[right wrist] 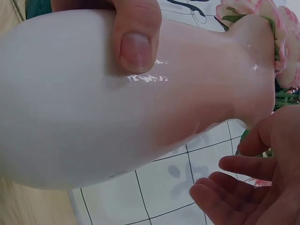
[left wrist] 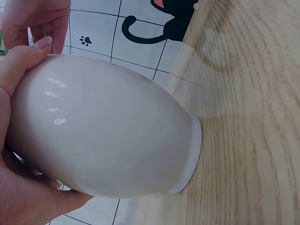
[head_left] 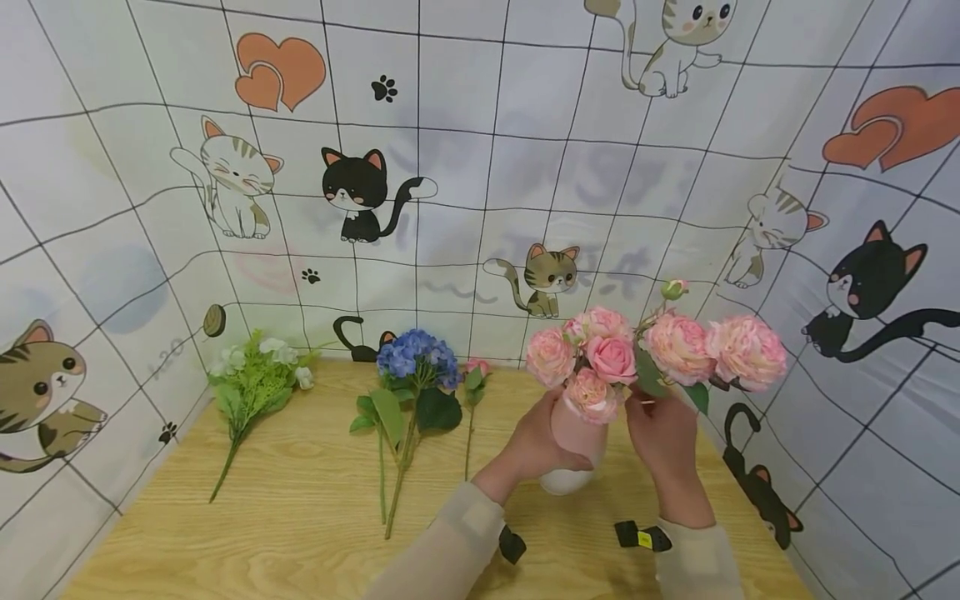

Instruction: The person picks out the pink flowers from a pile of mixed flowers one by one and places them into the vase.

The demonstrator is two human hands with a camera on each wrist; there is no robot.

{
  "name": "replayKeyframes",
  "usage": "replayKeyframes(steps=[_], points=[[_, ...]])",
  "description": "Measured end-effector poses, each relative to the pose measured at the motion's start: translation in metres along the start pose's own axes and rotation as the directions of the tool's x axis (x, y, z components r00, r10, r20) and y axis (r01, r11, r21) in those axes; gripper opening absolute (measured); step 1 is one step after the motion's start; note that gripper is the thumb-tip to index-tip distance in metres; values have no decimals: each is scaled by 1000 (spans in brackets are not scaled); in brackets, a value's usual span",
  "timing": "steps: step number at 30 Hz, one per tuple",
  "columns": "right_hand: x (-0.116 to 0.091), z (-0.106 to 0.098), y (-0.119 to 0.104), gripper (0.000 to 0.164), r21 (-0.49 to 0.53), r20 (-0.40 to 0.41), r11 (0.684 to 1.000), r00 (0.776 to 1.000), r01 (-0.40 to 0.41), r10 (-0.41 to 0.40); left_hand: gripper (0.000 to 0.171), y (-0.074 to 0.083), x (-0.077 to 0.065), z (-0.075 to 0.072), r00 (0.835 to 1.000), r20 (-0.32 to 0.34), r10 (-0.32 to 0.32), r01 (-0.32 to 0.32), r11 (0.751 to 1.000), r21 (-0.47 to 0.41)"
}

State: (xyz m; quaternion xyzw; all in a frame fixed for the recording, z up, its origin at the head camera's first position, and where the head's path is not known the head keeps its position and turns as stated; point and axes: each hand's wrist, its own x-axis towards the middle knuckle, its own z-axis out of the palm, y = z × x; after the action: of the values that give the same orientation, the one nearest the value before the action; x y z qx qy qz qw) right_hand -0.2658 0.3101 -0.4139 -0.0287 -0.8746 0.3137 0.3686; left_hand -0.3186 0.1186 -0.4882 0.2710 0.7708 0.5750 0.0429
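My left hand [head_left: 534, 446] grips the side of a white and pale pink vase [left wrist: 108, 126], its thumb lying across the body. The base of the vase [head_left: 566, 481] is right at the tabletop. Several pink roses [head_left: 611, 358] fill the mouth. More pink roses [head_left: 678, 346] and a small bud [head_left: 674, 289] lean out to the right, above my right hand [head_left: 663, 433]. Its fingers [right wrist: 248, 166] are bent beside the rim, close to the stems and leaves; I cannot tell whether they pinch a stem, as the thumb is hidden.
Left of the vase, a blue hydrangea [head_left: 417, 358] and a single pink flower [head_left: 475, 375] lie on the wooden table [head_left: 300, 533]. A bunch of white flowers with greenery [head_left: 255, 379] is farther left. Behind and at both sides hangs a cat-patterned white cloth [head_left: 457, 192].
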Motion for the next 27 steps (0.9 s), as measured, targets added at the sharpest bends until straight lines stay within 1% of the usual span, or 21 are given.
replayKeyframes(steps=[3,6,9,13,15,17,21,24,27], points=[[0,-1,4,26,42,111,998,993,-37,32,120,-1,0,0,1000,-6,-4,4,1000,1],[1,-1,11,32,107,217,993,976,-50,25,120,-1,-1,-1,1000,-9,-8,8,1000,3],[3,-3,17,43,134,317,989,948,-63,18,120,-1,-1,0,1000,-8,-13,13,1000,0],[5,-7,20,49,100,435,991,899,-91,38,119,-3,-2,1,1000,-1,-17,16,1000,-5],[5,-8,19,50,87,473,991,879,-103,50,119,-3,-1,2,1000,1,-16,16,1000,-5],[5,-9,18,52,107,501,987,864,-116,48,119,-3,-1,2,1000,1,-12,12,1000,-10],[4,-9,16,61,209,536,964,844,-165,28,120,-3,0,2,1000,3,-6,6,1000,-11],[3,-8,15,64,290,535,940,845,-179,-5,120,-4,0,1,1000,7,-2,2,1000,-14],[2,-3,15,67,368,522,918,850,-149,-71,120,-4,1,1,1000,8,1,-1,1000,-12]])
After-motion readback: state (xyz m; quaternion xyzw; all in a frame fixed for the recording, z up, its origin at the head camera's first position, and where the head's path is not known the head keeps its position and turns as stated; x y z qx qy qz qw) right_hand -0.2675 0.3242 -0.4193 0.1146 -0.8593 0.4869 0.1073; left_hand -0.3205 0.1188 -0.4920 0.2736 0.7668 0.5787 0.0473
